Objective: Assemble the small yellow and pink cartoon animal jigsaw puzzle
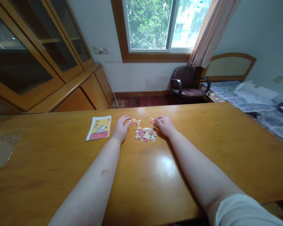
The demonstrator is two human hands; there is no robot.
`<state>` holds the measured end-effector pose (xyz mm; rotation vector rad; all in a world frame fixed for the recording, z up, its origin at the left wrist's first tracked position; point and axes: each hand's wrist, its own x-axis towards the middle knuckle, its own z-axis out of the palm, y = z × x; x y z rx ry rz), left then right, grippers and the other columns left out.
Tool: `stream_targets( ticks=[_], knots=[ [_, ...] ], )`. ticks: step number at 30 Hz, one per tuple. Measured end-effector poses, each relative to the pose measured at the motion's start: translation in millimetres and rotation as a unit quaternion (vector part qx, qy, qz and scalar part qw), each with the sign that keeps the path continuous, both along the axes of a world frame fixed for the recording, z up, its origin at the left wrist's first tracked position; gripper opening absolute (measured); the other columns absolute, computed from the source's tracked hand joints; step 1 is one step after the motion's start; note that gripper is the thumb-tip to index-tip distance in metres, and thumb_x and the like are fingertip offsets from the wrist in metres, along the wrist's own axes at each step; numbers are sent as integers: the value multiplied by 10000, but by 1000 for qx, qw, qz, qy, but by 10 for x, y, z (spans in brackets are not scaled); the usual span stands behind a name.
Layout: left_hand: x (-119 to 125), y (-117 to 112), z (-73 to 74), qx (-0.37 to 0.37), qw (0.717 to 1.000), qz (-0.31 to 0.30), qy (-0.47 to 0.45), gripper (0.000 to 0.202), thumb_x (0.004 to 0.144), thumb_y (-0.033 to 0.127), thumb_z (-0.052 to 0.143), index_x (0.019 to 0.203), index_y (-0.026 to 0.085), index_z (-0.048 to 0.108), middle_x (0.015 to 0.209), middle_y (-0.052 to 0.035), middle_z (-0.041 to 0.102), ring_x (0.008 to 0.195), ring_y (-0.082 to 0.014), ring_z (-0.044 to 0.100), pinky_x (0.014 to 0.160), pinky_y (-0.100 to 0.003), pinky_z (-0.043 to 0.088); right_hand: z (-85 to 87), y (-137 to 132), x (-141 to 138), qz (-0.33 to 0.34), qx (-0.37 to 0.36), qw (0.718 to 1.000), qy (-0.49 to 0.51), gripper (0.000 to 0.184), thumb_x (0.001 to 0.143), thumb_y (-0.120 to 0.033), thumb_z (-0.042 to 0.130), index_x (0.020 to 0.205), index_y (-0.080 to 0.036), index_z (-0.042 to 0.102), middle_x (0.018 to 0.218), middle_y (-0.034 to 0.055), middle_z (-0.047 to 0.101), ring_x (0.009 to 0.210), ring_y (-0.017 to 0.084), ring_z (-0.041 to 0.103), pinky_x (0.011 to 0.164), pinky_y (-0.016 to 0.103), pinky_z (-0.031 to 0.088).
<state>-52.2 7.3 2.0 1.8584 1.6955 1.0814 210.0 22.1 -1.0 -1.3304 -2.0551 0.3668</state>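
Observation:
A heap of small jigsaw puzzle pieces [146, 134], white, pink and yellow, lies on the wooden table between my hands. My left hand [121, 128] rests just left of it, fingers stretched forward and thumb apart, its fingertips beside a small group of yellow and pink pieces [136, 121]. On the other side, my right hand [164, 125] is lowered with loosely bent, parted fingers. Its fingertips are at a few yellow and pink pieces [152, 120] above the heap; whether they touch is too small to tell. A picture sheet [99, 128] with a white cartoon animal lies left of my left hand.
A clear plastic bag [3, 150] lies at the left of the table [141, 188]. Beyond the far edge stand a brown armchair [185, 80] and a bed [252, 100]. A wooden cabinet [82, 97] lines the left wall, and a window [151, 25] is ahead.

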Motion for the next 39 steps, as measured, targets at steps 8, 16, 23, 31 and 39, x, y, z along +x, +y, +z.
stream_targets(
  ticks=[8, 16, 23, 31, 39],
  knots=[
    [-76, -330, 33, -69, 994, 14, -88, 342, 819, 332, 474, 1074, 191, 653, 1136, -76, 673, 1067, -217, 603, 969, -365, 462, 1, -1, -8, 9, -3, 1000, -10, 496, 979, -378, 374, 723, -213, 765, 882, 46, 729, 903, 190, 600, 902, 336, 395],
    [68, -322, 132, -107, 975, -59, 183, 374, 851, 293, 436, 1136, 277, 678, 1097, -29, 713, 1008, -238, 645, 886, -339, 494, -21, 21, 25, -35, -1, 999, 12, 501, 975, -389, 362, 730, -209, 760, 871, 58, 722, 897, 196, 614, 895, 350, 402],
    [145, -307, 217, -138, 962, -56, 228, 400, 874, 323, 416, 1193, 326, 657, 1168, -18, 695, 1067, -265, 638, 888, -371, 495, -1, 10, -17, 52, 10, 999, -8, 490, 975, -394, 378, 740, -214, 769, 887, 51, 723, 905, 184, 607, 905, 328, 412],
    [151, -301, 211, -137, 964, -52, 223, 401, 864, 327, 437, 1201, 332, 655, 1148, -20, 704, 1041, -261, 648, 893, -368, 493, 4, 32, -5, 2, 11, 1000, -27, 468, 978, -349, 358, 797, -202, 764, 911, 65, 723, 902, 191, 621, 899, 343, 418],
    [142, -283, 201, -141, 967, -46, 206, 402, 858, 358, 449, 1206, 335, 648, 1107, -17, 716, 1020, -261, 651, 877, -365, 491, -41, 32, -19, -3, -6, 996, -91, 183, 756, -231, 645, 895, -265, 760, 1111, 58, 681, 1091, 246, 550, 1031, 456, 340]
  ],
)
